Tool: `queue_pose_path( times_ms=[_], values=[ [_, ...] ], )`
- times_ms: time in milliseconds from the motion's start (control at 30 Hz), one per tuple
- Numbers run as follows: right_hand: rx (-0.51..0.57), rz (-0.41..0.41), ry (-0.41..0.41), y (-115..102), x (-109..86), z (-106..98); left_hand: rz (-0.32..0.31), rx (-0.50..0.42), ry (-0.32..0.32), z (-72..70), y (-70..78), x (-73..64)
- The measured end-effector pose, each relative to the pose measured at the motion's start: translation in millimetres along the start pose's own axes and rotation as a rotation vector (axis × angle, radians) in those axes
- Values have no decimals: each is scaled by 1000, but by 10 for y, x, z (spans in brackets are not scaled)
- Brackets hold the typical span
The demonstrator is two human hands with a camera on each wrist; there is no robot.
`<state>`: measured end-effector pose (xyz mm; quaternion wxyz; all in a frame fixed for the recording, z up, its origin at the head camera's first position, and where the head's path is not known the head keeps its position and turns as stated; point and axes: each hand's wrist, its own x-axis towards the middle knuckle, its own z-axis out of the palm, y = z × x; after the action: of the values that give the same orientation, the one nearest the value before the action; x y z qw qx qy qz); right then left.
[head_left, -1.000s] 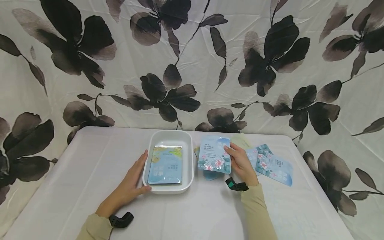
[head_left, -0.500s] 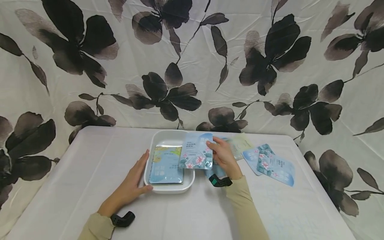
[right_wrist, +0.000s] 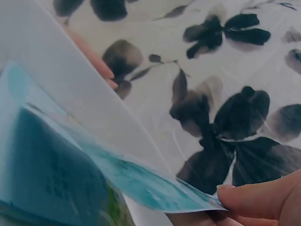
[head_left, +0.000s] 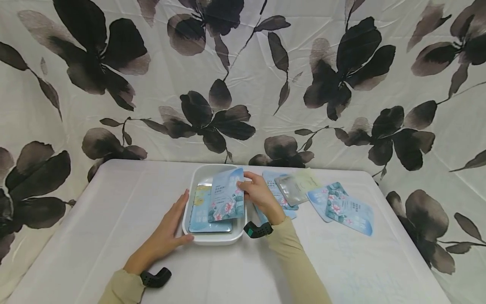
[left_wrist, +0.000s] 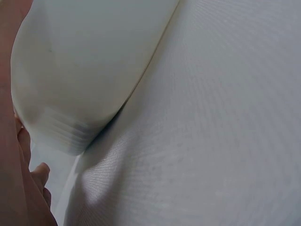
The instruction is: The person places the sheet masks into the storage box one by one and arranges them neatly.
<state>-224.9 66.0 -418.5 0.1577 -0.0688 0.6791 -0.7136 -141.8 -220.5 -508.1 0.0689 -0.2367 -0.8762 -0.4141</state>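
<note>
My right hand (head_left: 262, 194) pinches a flat blue sachet (head_left: 225, 196) printed with pink lotus flowers by its right edge. The sachet is over the white plastic tray (head_left: 214, 242), slightly tilted. Under it, inside the tray, lies another blue sachet (head_left: 199, 217) with a yellow-green pattern, partly covered. In the right wrist view, the thumb (right_wrist: 249, 200) presses on a corner of the held sachet. My left hand (head_left: 167, 230) rests against the tray's left wall, fingers stretched along it and thumb at the near corner. The left wrist view shows mostly the tray's outer wall (left_wrist: 89, 61).
Right of the tray lie more sachets: blue ones (head_left: 271, 181) partly under the right hand, a silver-and-pale-green one (head_left: 296, 188), and two overlapping flowered ones (head_left: 351, 213). A white cloth covers the table (head_left: 212, 274). Behind hangs a floral curtain (head_left: 265, 84).
My right hand has carried the flowered sachet leftward from the loose sachets to over the tray, uncovering blue sachets on the table. The left hand has stayed at the tray's side.
</note>
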Motion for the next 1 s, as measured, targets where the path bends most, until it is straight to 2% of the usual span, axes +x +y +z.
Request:
queue_pose_path(
  times_ms=[200, 367, 567, 700, 867, 1000],
  values=[
    [-49, 44, -51, 26, 57, 180, 19, -7, -6, -29, -30, 45],
    [-97, 73, -73, 69, 87, 242, 58, -8, -1, -30, -76, 82],
    [-171, 60, -78, 99, 90, 282, 88, -2, 10, -36, -150, 120],
    [-288, 51, -77, 113, 92, 346, 80, -8, -4, -59, -179, 147],
    [-515, 16, -84, 108, 76, 443, 80, -16, -17, -94, -207, 187],
    [-616, 5, -75, 116, 66, 499, 87, -16, -20, -111, -241, 216]
  ],
)
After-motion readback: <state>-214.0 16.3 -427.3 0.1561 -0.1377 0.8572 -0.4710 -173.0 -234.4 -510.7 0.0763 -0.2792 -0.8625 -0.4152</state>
